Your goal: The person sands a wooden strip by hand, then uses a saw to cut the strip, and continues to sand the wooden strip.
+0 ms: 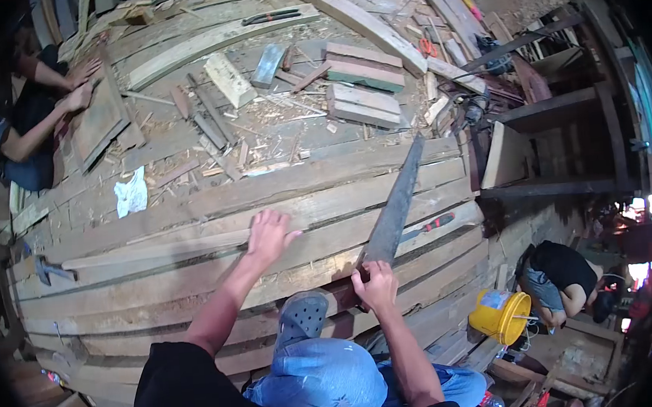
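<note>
My right hand [377, 285] is closed around the handle end of a handsaw [396, 202]. The long dark blade points away from me and slants up to the right over the planks. My left hand [269, 237] rests palm down on a light wooden plank [318, 206], fingers spread and thumb out to the side. A thin wooden strip [153, 250] runs from under or beside this hand to the left; the exact contact is hidden. Near the strip's left end lies a hammer [54, 271]. A chisel-like tool with a red and black handle [438, 223] lies right of the saw.
Wood blocks [364, 105], offcuts and shavings cover the far floor, with pliers [271, 16] on a beam. One person's hands [79, 85] rest on a board at upper left. Another person [562, 280] bends low at right, near a yellow bucket [499, 317].
</note>
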{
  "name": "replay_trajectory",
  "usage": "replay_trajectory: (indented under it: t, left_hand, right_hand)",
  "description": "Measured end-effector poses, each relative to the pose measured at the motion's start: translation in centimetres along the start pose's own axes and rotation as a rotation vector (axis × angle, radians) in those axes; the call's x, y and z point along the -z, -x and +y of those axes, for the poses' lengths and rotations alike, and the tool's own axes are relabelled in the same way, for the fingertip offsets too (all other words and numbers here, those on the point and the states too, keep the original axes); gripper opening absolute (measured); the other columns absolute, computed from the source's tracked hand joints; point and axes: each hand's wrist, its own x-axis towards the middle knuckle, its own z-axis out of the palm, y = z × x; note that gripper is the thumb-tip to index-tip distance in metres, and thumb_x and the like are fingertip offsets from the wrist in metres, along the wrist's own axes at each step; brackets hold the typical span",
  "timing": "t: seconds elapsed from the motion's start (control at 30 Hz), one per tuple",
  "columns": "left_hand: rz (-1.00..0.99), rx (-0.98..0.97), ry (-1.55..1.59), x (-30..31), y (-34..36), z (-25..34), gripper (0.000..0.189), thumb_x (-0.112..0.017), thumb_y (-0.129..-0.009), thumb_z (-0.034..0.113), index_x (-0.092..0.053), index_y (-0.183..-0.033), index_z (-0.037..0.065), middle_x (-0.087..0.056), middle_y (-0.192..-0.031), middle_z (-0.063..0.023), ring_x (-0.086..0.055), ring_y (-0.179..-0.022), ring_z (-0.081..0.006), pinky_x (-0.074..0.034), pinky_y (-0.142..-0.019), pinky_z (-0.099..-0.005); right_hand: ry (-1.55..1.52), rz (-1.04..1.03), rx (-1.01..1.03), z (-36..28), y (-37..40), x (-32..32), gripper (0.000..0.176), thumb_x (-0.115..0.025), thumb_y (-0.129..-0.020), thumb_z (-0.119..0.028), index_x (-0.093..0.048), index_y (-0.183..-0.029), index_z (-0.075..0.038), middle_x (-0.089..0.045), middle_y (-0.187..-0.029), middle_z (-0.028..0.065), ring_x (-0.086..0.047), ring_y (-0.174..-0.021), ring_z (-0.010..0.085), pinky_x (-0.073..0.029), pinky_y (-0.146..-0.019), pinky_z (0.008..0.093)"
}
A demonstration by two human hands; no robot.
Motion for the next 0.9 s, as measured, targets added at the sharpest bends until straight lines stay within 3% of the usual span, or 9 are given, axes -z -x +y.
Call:
replay_trajectory:
  t: [0.07, 0.33, 0.4, 0.47, 0.57, 0.63, 0.7, 0.8, 0.9]
  left_hand:
    - [0.181, -0.011, 0.044, -1.0, 0.1, -1.2, 0.047, -0.065, -0.084, 0.045, -0.061, -0.111, 0.006, -0.060, -0.104, -0.0123, -0.052, -0.105, -0.0291, -0.039, -0.093, -0.0420]
    - [0.154, -0.097, -0.088, -1.8, 1.1, -2.6, 0.041, -0.064, -0.085, 0.041, -0.060, -0.102, 0.005, -0.057, -0.101, -0.0137, -0.051, -0.102, -0.0319, -0.040, -0.090, -0.0432]
    - [0.166, -0.066, -0.106, -0.8, 1.3, -1.8, 0.039, -0.066, -0.084, 0.039, -0.059, -0.101, 0.005, -0.057, -0.100, -0.0144, -0.051, -0.102, -0.0326, -0.040, -0.089, -0.0435]
    - [0.096, -0.027, -0.088, -1.4, 0.3, -1.7, 0.039, -0.067, -0.083, 0.038, -0.058, -0.100, 0.005, -0.057, -0.100, -0.0148, -0.050, -0.102, -0.0330, -0.040, -0.089, -0.0438]
    - [0.154, -0.052, -0.024, -3.0, 0.1, -3.6, 0.041, -0.071, -0.078, 0.039, -0.060, -0.097, 0.005, -0.058, -0.099, -0.0160, -0.051, -0.102, -0.0347, -0.041, -0.088, -0.0452]
    - [0.126, -0.063, 0.070, -3.3, -0.5, -5.0, 0.041, -0.073, -0.078, 0.038, -0.060, -0.097, 0.004, -0.060, -0.094, -0.0180, -0.054, -0.095, -0.0372, -0.044, -0.083, -0.0480]
    - [0.082, -0.071, 0.125, -0.6, -1.3, -5.3, 0.040, -0.073, -0.078, 0.037, -0.060, -0.098, 0.004, -0.061, -0.090, -0.0190, -0.057, -0.090, -0.0384, -0.046, -0.079, -0.0495]
    - [0.062, 0.132, 0.276, 4.2, -2.3, -4.0, 0.040, -0.071, -0.081, 0.037, -0.061, -0.100, 0.004, -0.062, -0.082, -0.0201, -0.060, -0.075, -0.0398, -0.047, -0.070, -0.0511]
    - [0.299, 0.021, 0.160, 11.2, -4.5, -2.6, 0.035, -0.069, -0.085, 0.033, -0.061, -0.100, 0.003, -0.061, -0.076, -0.0187, -0.058, -0.066, -0.0399, -0.047, -0.064, -0.0484]
  right_hand:
    - [-0.025, -0.012, 0.010, 1.1, -1.8, 0.5, 0.026, -0.071, -0.076, -0.029, -0.067, -0.088, -0.007, -0.066, -0.090, 0.0133, -0.064, -0.088, 0.0322, -0.053, -0.074, 0.0448]
    - [0.419, -0.193, 0.118, 7.1, -13.0, 13.9, 0.031, -0.070, -0.076, -0.035, -0.064, -0.091, -0.008, -0.066, -0.090, 0.0134, -0.064, -0.094, 0.0335, -0.053, -0.077, 0.0459]
    - [0.567, -0.318, -0.038, 10.9, -16.6, 20.1, 0.035, -0.067, -0.077, -0.039, -0.066, -0.093, -0.007, -0.068, -0.094, 0.0137, -0.066, -0.093, 0.0320, -0.054, -0.080, 0.0447]
    - [0.596, -0.109, -0.189, 12.0, -18.5, 28.7, 0.032, -0.068, -0.076, -0.037, -0.067, -0.089, -0.008, -0.068, -0.094, 0.0136, -0.066, -0.092, 0.0310, -0.055, -0.078, 0.0442]
    - [0.612, 0.116, -0.223, 13.8, -20.5, 38.0, 0.027, -0.066, -0.074, -0.033, -0.067, -0.084, -0.008, -0.068, -0.086, 0.0127, -0.066, -0.085, 0.0315, -0.055, -0.076, 0.0433]
    - [0.578, 0.154, -0.192, 14.9, -21.7, 42.6, 0.032, -0.068, -0.075, -0.037, -0.068, -0.090, -0.008, -0.069, -0.091, 0.0139, -0.067, -0.092, 0.0307, -0.055, -0.078, 0.0429]
    - [0.577, 0.189, -0.178, 14.5, -22.1, 46.2, 0.032, -0.068, -0.075, -0.037, -0.068, -0.089, -0.008, -0.069, -0.091, 0.0138, -0.066, -0.092, 0.0306, -0.055, -0.078, 0.0428]
    - [0.586, 0.250, -0.136, 14.7, -22.2, 51.0, 0.031, -0.068, -0.076, -0.037, -0.067, -0.087, -0.008, -0.068, -0.091, 0.0139, -0.066, -0.092, 0.0305, -0.054, -0.078, 0.0429]
    - [0.655, 0.385, -0.098, 17.7, -23.6, 55.0, 0.032, -0.068, -0.075, -0.036, -0.066, -0.087, -0.006, -0.067, -0.090, 0.0154, -0.064, -0.092, 0.0317, -0.055, -0.078, 0.0431]
